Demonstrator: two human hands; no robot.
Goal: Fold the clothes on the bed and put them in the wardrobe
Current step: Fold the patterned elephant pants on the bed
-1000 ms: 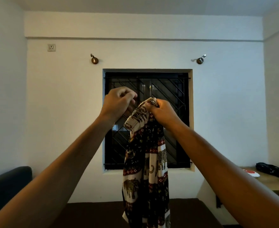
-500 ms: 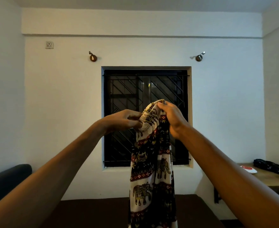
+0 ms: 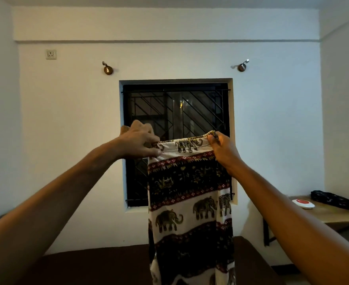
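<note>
I hold up an elephant-print garment [image 3: 190, 202], white and dark with red bands, in front of the window. My left hand [image 3: 138, 144] pinches the left end of its top edge. At the right end, my right hand [image 3: 223, 149] grips the same edge. The top edge is stretched flat between the two hands and the cloth hangs straight down past the bottom of the view. The dark brown bed [image 3: 91, 264] lies below it. No wardrobe is in view.
A barred window [image 3: 175, 108] is set in the white wall ahead. At the right stands a wooden table [image 3: 330, 214] with a white and red disc [image 3: 303, 203] and a dark folded cloth [image 3: 334, 199]. A dark headboard or sofa edge sits at the far left.
My hands were close together on the bunched top of the garment. They have moved apart and lowered, spreading the top edge flat between them.
</note>
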